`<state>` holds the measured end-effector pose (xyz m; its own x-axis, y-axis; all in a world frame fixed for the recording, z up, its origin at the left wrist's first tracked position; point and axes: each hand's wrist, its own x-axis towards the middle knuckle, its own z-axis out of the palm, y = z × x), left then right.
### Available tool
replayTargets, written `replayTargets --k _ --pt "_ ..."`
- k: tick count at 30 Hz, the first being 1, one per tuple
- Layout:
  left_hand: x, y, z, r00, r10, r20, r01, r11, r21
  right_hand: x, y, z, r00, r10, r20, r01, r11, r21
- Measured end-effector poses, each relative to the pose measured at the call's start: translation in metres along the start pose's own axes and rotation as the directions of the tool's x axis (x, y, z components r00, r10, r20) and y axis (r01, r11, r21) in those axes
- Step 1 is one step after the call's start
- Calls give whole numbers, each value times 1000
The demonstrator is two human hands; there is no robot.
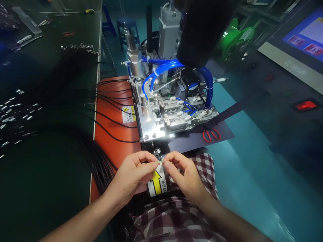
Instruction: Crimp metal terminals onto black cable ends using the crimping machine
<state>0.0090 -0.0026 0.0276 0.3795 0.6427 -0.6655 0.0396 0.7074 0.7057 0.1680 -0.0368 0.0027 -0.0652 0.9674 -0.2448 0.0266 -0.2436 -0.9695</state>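
My left hand [138,173] is closed in a pinch on thin coloured wires [160,163], greenish and red, held just above my lap. Close beside it, my right hand [183,176] pinches the same wires from the other side, fingertips nearly meeting. The wire ends are too small to make out. Below the fingers lies a white label with a yellow arrow [156,183]. Just beyond the hands stands a metal machine [174,114] with blue air tubes [166,67]. Several black cables [113,126] run into its left side across an orange-red board [108,114].
On the left, a dark table [50,188] carries a bundle of black cables [93,156] and shiny metal-ended leads [20,111]. Red-handled scissors [211,135] lie right of the machine. A green spool [237,38] and a screen [306,38] stand at the right; a blue stool [127,25] is behind.
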Motion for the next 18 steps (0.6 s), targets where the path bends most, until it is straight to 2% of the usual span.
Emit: replayTargets --k 3,10,15,18 --pt "-1 0 0 1000 -2 0 2 1000 -3 -2 -5 4 998 55 29 -56 997 45" --pt "-3 2 3 1000 -2 5 2 1000 -18 -10 -10 19 996 90 -27 -89 996 29" --pt "-3 1 3 1000 -18 12 18 1000 -23 -6 -13 7 997 77 15 -77 997 6" --pt "-4 1 3 1000 -17 17 18 1000 -23 -1 -15 1 997 81 -5 -81 996 29"
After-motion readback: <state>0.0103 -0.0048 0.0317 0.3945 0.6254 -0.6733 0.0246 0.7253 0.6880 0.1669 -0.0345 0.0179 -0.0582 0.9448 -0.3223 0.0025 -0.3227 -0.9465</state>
